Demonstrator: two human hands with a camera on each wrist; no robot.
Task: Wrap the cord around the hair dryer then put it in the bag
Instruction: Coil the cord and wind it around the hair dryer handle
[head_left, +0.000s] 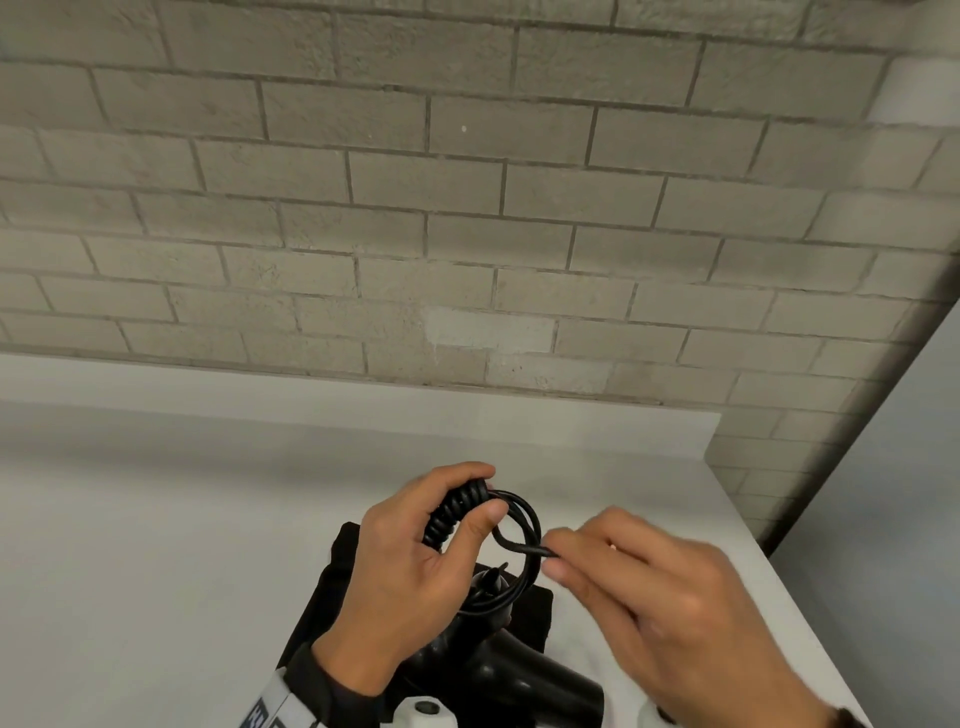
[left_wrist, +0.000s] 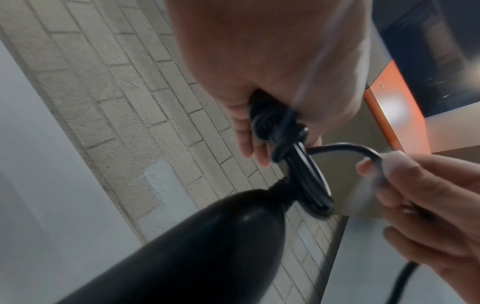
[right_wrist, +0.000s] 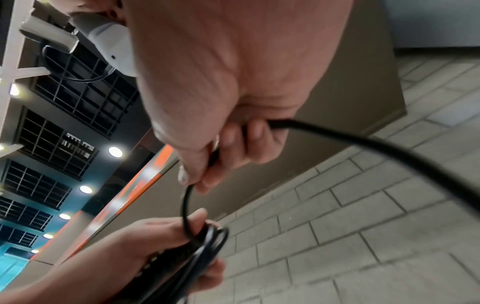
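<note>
Gripping coiled cord (head_left: 457, 512) in my curled left hand (head_left: 410, 566); right hand (head_left: 660, 597) fingertips (head_left: 558, 570) pinching the cord's loose run, hair dryer (head_left: 524, 675) below.

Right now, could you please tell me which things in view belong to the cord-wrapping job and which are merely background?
Part of the job:
- black rubbery cord, gripped by left hand, pinched by right hand
- glossy black plastic hair dryer
- flat black fabric bag

Just there:
- white table
- grey brick wall
</note>
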